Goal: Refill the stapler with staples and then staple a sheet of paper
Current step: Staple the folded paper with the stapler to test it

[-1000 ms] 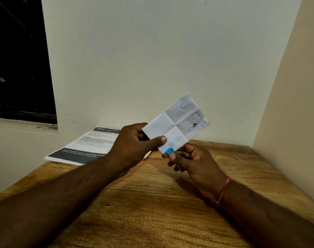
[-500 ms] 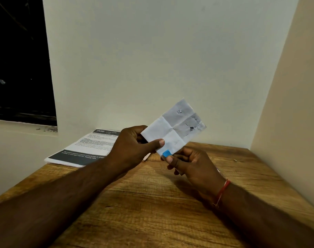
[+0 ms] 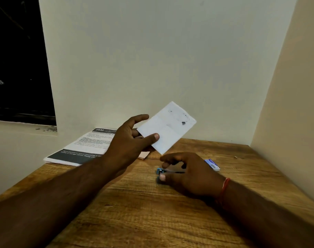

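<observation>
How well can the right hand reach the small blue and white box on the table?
Probably yes: the box lies on the table beside the right hand, nothing between them. That hand grips the stapler, though, so it would likely have to let go first.

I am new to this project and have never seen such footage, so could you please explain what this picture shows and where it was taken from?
There is no machine here. A person wears a wide-angle camera on the head, so the view looks forward and down at their own two bare arms. The left hand pinches a folded sheet of paper up in the air. The right hand, with a red thread at the wrist, is low on the wooden table, thumb and fingers round a small blue stapler. Behind it lies a small box, probably the staples, and to the left a stack of printed pages.
</observation>
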The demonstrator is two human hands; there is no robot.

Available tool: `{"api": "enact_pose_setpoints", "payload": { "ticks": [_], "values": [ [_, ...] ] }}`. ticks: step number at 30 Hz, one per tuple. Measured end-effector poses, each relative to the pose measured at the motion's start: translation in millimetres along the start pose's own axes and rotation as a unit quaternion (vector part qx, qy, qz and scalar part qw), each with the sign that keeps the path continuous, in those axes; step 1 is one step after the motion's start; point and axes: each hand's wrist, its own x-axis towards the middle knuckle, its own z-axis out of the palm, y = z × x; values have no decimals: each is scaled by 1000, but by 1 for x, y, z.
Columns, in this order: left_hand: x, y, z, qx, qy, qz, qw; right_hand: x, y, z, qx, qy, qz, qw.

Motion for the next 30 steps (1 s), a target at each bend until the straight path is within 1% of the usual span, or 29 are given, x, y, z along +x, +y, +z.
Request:
{"api": "enact_pose_setpoints", "payload": {
  "ticks": [1, 2, 3, 5, 7, 10, 12, 15, 17, 25, 30],
  "values": [
    [-1, 0, 0, -7, -6, -3, 1000, 1, 0, 2, 93, 9, 10, 996],
    [-2, 1, 1, -12, -11, -3, 1000, 2, -1, 3, 162, 21, 5, 987],
    [-2, 1, 2, -11, -13, -2, 1000, 4, 0, 4, 201, 43, -14, 979],
    [-4, 2, 5, -2, -13, -1, 1000, 7, 0, 4, 242, 78, -44, 966],
    [-4, 0, 6, -7, -20, -16, 1000, 8, 1, 2, 267, 92, -59, 957],
    [-4, 0, 4, -29, -59, -48, 997, 10, 5, 1, 317, 96, -60, 942],
    [-5, -1, 2, -2, -89, -42, 995, 13, 7, 0, 358, 92, -51, 928],
    [-6, -3, 2, 36, -109, -21, 993, 15, 9, 0, 417, 82, -37, 904],
    [-7, -3, 2, 45, -106, -11, 993, 16, 10, 0, 429, 82, -29, 899],
    [-9, -2, 2, 73, -82, 10, 994, 14, 7, 1, 410, 86, -23, 908],
    [-6, -6, 5, 127, -42, 45, 990, 11, 5, 1, 416, 72, -27, 906]
  ]
}}
